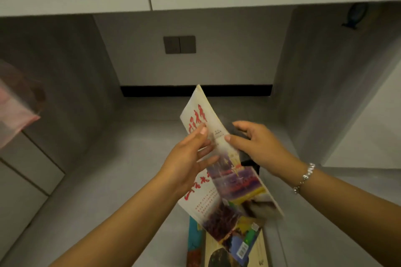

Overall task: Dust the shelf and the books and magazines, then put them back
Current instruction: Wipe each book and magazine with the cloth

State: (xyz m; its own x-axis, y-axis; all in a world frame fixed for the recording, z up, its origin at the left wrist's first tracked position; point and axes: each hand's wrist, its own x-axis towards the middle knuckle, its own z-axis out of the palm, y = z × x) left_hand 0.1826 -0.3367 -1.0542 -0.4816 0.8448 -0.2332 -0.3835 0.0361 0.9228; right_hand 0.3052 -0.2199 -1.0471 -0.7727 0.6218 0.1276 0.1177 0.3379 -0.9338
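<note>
**A:** Head view is all I've got. What's in hand?

**B:** I'm holding two magazines (219,165) up over the grey shelf (134,158), fanned slightly, one behind the other. My left hand (191,156) has its thumb pressed on the front cover with the fingers reaching behind, so it pinches them. My right hand (258,147) is on the other edge, thumb tip on the cover and fingers curled round the back.

**A:** Which way do they run?

**B:** The long axis goes away from me, far corner tipped up toward the dark strip (195,90) at the back of the shelf, near end dropping toward my body. Both hands sit at the upper half of the magazines, the left on the cover side, the right on the back side.

**A:** Anything below them?

**B:** A small stack of books (196,245) lies flat on the shelf just under the magazines' near end. I can't tell whether they touch.

**A:** Next?

**B:** My guess: stand them at the back. The right hand is nearer the wall side.
</note>
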